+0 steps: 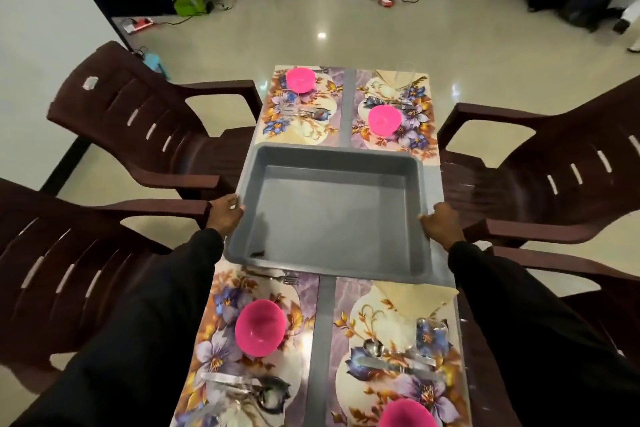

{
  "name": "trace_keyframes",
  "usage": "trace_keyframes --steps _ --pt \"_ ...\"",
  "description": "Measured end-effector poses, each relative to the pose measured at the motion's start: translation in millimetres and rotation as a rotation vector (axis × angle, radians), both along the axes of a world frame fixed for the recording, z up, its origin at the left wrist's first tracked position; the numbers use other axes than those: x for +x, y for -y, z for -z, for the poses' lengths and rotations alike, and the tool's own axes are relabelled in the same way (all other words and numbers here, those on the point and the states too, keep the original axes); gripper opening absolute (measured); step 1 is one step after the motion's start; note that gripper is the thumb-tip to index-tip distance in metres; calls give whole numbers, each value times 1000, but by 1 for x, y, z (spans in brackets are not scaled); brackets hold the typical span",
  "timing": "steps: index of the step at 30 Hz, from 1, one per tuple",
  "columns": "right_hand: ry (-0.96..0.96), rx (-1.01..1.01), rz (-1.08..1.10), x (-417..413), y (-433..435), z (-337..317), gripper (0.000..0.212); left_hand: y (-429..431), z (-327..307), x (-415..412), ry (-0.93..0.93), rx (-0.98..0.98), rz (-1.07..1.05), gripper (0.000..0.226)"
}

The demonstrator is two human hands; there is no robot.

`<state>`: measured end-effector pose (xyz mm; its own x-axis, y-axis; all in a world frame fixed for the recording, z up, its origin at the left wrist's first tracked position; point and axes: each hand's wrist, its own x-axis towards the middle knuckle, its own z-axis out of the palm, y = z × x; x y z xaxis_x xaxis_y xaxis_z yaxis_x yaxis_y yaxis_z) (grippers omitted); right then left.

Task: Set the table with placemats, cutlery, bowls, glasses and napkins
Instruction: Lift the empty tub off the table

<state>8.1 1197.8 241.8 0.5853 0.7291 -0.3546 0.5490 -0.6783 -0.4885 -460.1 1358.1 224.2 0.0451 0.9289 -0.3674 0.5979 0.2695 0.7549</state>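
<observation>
1. Placemats with a floral print lie in pairs about the grey tray (329, 218). A far-left mat (311, 135) and a far-right mat (420, 146) lie beyond it, and a near-left mat (211, 350) and a near-right mat (363, 319) lie on the person's side of it.
2. Left hand (227, 215) curls its fingers over the tray's left rim, and the right hand (441, 224) grips the right rim. Whether the tray rests on the table (323, 340) or is raised cannot be told.
3. Every mat carries a pink bowl (260, 328).
4. Just nearer than the tray lie a fork (284, 277) and a cream napkin (412, 295). A glass (431, 333) and a spoon (374, 347) sit nearer still.
5. Left of the tray, a brown chair (138, 114) bears a pale label (90, 82), too blurred to read.
</observation>
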Motion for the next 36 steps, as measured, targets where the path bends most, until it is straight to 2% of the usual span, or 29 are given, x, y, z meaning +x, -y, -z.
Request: trace_keyframes --steps 2,5,10,17,20,25,29,36 --pt "1 39 44 5 -8 9 22 -4 -8 8 18 -23 -39 16" --pt "21 66 72 8 -17 18 37 -4 -22 16 47 -78 -123 29" --pt "72 56 28 7 -27 9 34 1 -46 17 96 -88 -227 33" --pt "33 216 -98 -33 -55 -88 29 38 -121 -45 190 28 -342 41" --pt "27 307 -191 -71 -59 -139 20 70 -160 -87 194 102 -472 37" --pt "-9 379 -382 -146 -43 -204 15 158 -218 -175 174 170 -618 27" --pt "-73 409 -515 -213 -12 -241 22 266 -276 -223 175 251 -736 19" --pt "-135 398 -764 -333 59 -270 22 473 -316 -292 224 300 -990 27"
